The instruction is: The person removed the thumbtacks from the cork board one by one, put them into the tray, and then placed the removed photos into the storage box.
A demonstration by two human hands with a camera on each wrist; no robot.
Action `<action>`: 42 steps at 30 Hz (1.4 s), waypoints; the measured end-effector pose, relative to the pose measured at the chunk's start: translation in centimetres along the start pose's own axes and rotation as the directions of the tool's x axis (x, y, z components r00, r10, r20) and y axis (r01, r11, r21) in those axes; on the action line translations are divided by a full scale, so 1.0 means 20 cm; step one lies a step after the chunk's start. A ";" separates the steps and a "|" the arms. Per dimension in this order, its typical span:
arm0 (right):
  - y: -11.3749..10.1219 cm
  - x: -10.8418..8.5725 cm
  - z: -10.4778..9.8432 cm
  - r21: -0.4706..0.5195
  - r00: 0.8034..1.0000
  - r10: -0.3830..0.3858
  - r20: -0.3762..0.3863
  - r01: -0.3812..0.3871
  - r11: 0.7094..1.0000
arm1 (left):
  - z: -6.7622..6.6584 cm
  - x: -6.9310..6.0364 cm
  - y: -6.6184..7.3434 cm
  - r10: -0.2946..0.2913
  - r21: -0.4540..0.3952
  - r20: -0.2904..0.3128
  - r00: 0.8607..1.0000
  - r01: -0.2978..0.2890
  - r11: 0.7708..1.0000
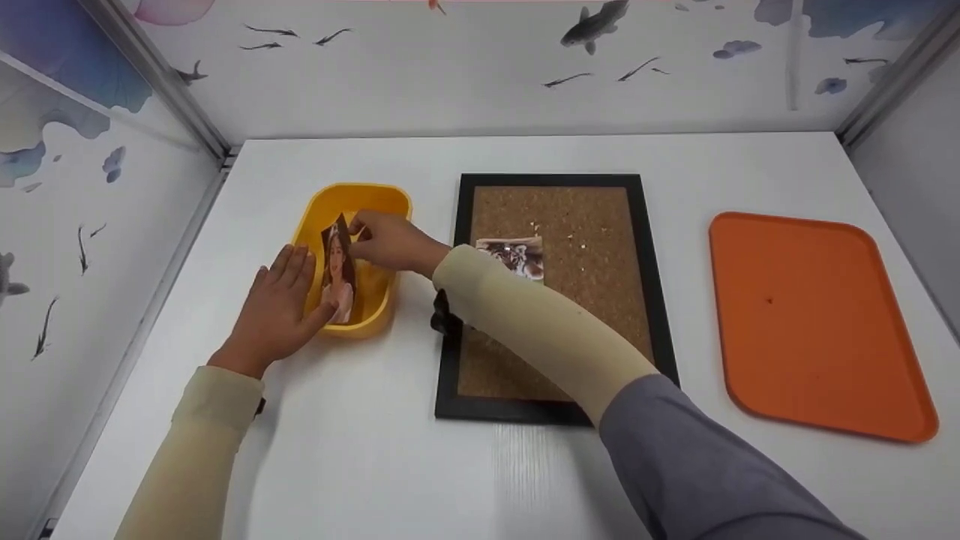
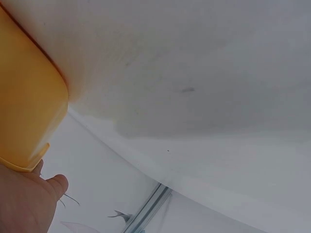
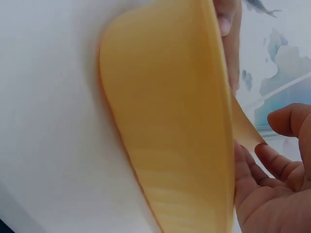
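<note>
A yellow tub [image 1: 379,196] stands left of centre in the head view. A photo [image 1: 339,274] of a long-haired person in a crown stands tilted in it, its top reaching toward the rim. My left hand [image 1: 281,311] rests on the tub's left rim with straight fingers, its thumb near the photo's lower edge. Over the tub's right side is my right hand [image 1: 394,244], fingertips at the photo's upper right edge. In the right wrist view the photo's corner [image 3: 247,127] meets one fingertip, while the thumb [image 3: 289,119] stays apart from it.
A black-framed cork board [image 1: 555,210] lies in the middle of the white table, with several small pins. A tiger picture [image 1: 517,257] is on it, partly hidden by my right forearm. An orange tray [image 1: 817,330] lies at the right. Printed panels surround the table.
</note>
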State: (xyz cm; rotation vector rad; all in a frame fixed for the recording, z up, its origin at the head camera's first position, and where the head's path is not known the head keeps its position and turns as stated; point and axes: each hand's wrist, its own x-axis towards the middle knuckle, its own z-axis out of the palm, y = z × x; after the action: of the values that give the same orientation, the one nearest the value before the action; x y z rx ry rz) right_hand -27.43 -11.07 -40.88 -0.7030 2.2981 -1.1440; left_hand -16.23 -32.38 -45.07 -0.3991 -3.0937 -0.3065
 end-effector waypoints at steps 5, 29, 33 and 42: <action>-0.02 -0.02 0.00 -0.220 0.992 -0.122 0.021 0.123 0.968 | 0.00 0.00 0.00 -0.011 -0.001 -0.006 1.000 0.011 1.000; 0.01 -0.09 0.01 -0.761 0.995 -0.066 0.081 0.105 0.640 | 0.00 0.01 0.00 -0.010 0.000 0.011 1.000 0.010 1.000; 0.04 -0.09 0.00 -0.771 0.996 -0.052 0.077 0.092 0.630 | 0.00 0.01 0.01 -0.022 -0.004 0.029 0.999 0.022 1.000; 0.08 -0.15 -0.04 -0.736 0.995 -0.072 0.064 0.096 0.671 | -0.01 0.00 0.01 -0.045 0.016 0.047 0.998 0.044 0.999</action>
State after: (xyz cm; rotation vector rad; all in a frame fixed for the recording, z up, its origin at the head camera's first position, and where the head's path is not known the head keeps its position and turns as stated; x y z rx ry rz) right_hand -25.92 -7.92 -41.15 -1.1047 2.7068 -0.1486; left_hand -16.25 -32.11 -44.89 -0.3422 -3.1527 -0.2789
